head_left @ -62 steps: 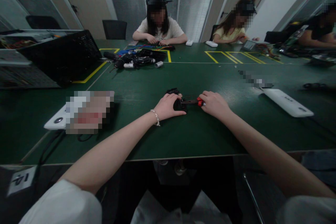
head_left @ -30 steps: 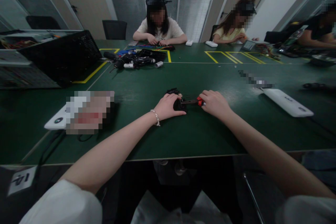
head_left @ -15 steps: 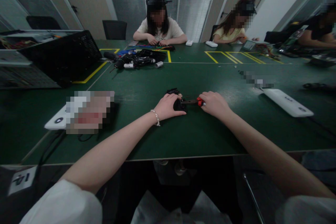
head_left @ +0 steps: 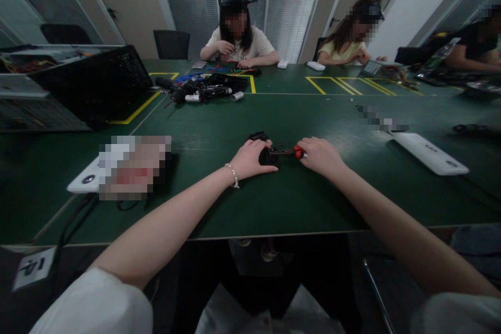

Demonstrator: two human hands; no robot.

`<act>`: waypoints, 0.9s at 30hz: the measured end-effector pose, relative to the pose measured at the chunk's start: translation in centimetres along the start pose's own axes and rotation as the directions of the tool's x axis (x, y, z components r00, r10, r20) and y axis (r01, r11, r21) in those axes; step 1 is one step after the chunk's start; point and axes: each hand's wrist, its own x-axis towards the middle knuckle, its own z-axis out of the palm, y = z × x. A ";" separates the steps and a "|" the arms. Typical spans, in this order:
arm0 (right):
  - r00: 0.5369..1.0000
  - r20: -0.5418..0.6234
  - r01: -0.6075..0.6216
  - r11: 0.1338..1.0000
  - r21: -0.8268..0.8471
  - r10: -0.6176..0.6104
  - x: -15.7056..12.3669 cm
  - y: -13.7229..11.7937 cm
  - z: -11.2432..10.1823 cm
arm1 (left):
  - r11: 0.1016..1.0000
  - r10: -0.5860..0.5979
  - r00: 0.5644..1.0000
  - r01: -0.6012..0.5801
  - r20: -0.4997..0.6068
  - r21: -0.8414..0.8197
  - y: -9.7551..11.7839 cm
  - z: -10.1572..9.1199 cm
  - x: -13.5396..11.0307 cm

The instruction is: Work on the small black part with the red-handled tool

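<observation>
My left hand (head_left: 250, 159) is closed around a small black part (head_left: 267, 156) that rests on the green table (head_left: 274, 198). My right hand (head_left: 319, 155) is closed on the red handle of a screwdriver (head_left: 298, 152). Its thin shaft points left into the black part. Another small black piece (head_left: 257, 136) lies just behind my left hand. Both forearms reach in from the near edge of the table.
A white power strip (head_left: 429, 152) lies to the right, another white device (head_left: 84, 180) to the left beside a blurred patch. A black open case (head_left: 94, 83) stands far left. A heap of dark tools (head_left: 195, 91) lies beyond. Other people sit across the table.
My hands have barely moved. The person opposite has raised one hand from the table toward the chest.
</observation>
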 end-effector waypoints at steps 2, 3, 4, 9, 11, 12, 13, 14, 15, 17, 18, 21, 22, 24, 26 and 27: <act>1.000 -0.003 0.003 1.000 -0.002 -0.003 0.0 0.0 -0.1 | 1.000 -0.002 1.000 0.002 0.003 -0.003 0.0 0.0 0.0; 1.000 -0.008 0.002 1.000 -0.004 -0.002 0.0 0.0 -0.1 | 1.000 -0.004 1.000 0.004 0.006 -0.006 -0.1 0.0 0.0; 1.000 -0.014 0.002 1.000 -0.008 -0.003 0.0 0.0 -0.1 | 1.000 -0.006 1.000 0.007 0.010 -0.008 -0.1 0.0 0.0; 0.999 -0.042 0.023 0.999 -0.028 -0.024 -0.1 0.1 -0.1 | 1.000 -0.014 1.000 0.014 0.018 -0.016 0.0 -0.1 0.0; 0.999 -0.041 0.028 0.999 -0.028 -0.029 -0.1 0.1 -0.2 | 1.000 -0.014 1.000 0.014 0.019 -0.020 0.1 -0.2 -0.1; 0.999 -0.039 0.027 0.999 -0.026 -0.028 -0.1 0.1 -0.2 | 1.000 -0.014 1.000 0.014 0.020 -0.021 0.1 -0.2 -0.1; 0.999 -0.036 0.025 0.999 -0.023 -0.026 -0.1 0.1 -0.3 | 1.000 -0.014 1.000 0.014 0.020 -0.021 0.1 -0.2 -0.1; 0.999 -0.032 0.024 1.000 -0.020 -0.025 -0.1 0.1 -0.3 | 1.000 -0.015 1.000 0.015 0.022 -0.021 0.1 -0.2 -0.1; 0.999 -0.025 0.023 1.000 -0.016 -0.023 -0.1 0.1 -0.3 | 1.000 -0.016 1.000 0.017 0.023 -0.020 0.1 -0.2 -0.1; 1.000 -0.011 0.018 1.000 -0.003 -0.018 0.0 0.0 -0.3 | 1.000 -0.017 1.000 0.017 0.023 -0.022 0.0 -0.1 0.0; 1.000 -0.004 0.015 1.000 0.005 -0.015 0.0 0.0 -0.3 | 1.000 -0.014 1.000 0.015 0.021 -0.022 -0.1 0.0 0.0; 1.000 0.012 0.004 1.000 0.019 -0.004 0.0 0.1 -0.1 | 1.000 0.003 1.000 -0.003 0.007 -0.009 -0.2 0.1 0.0; 1.000 0.014 0.002 1.000 0.019 -0.003 0.0 0.1 -0.1 | 1.000 0.006 1.000 -0.006 0.003 -0.005 -0.2 0.1 0.0; 1.000 0.012 0.003 1.000 0.012 -0.003 0.1 0.1 0.0 | 1.000 0.008 1.000 -0.008 -0.004 0.001 -0.2 0.2 0.0; 1.000 0.003 0.007 1.000 0.002 -0.007 0.1 0.1 0.0 | 1.000 0.010 1.000 -0.010 -0.010 0.002 -0.2 0.2 0.0; 1.000 0.000 0.010 1.000 -0.006 -0.010 0.0 0.1 0.0 | 1.000 0.012 1.000 -0.012 -0.013 0.003 -0.2 0.3 0.0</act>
